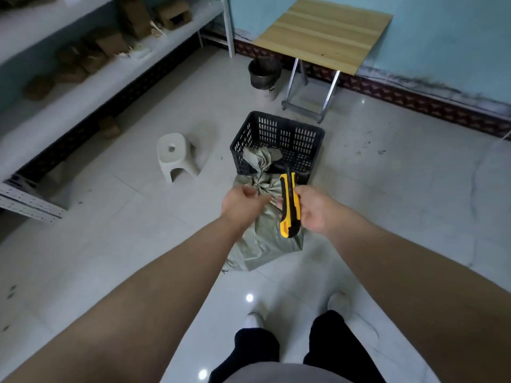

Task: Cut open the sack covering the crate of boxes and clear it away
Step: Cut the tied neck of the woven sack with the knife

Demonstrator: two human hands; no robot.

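Observation:
A grey-green woven sack [265, 244] lies on the tiled floor, its tied neck [260, 172] resting over the near wall of a black plastic crate [293, 139]. My left hand [243, 203] hovers over the sack just below the knot, fingers loosely curled, and I cannot tell whether it touches the cloth. My right hand [315, 208] grips a yellow and black utility knife [289, 205], held upright above the sack with its tip pointing toward the crate. No boxes show inside the crate.
A small white stool [177, 156] stands left of the crate. Behind it are a dark bucket [264, 71] and a folding wooden table [323, 31]. White shelving [55, 106] with cardboard boxes runs along the left. My feet are near the bottom edge.

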